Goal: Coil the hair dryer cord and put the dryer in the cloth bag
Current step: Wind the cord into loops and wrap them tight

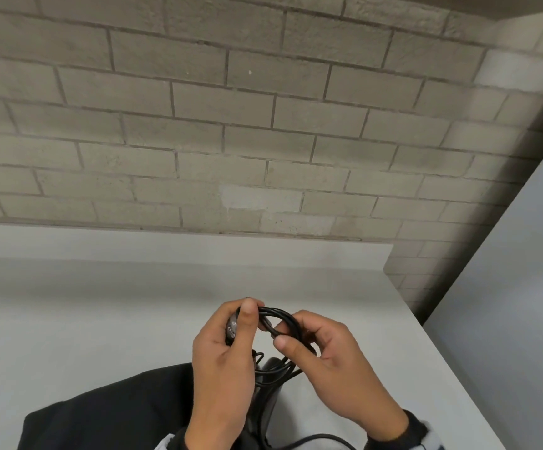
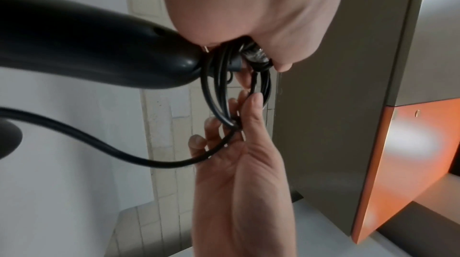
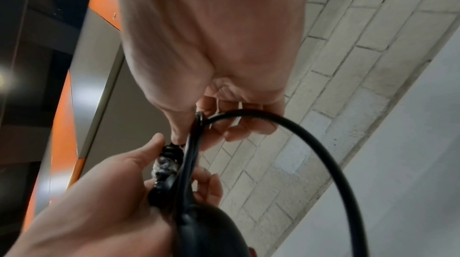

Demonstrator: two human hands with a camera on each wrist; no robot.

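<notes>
cord loops (image 1: 276, 319) between both hands, above the bag (image 1: 117, 410).

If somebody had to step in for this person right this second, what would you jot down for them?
Left hand: grips the coiled loops of the cord against the end of the hair dryer handle.
Right hand: pinches the loops on the other side, shaping the coil.
Cloth bag: black, lies on the white table just under the hands, near the person.
Done: several loops are wound.
Left: a loose stretch of cord is not yet coiled; wind it in, then put the dryer in the bag.
</notes>
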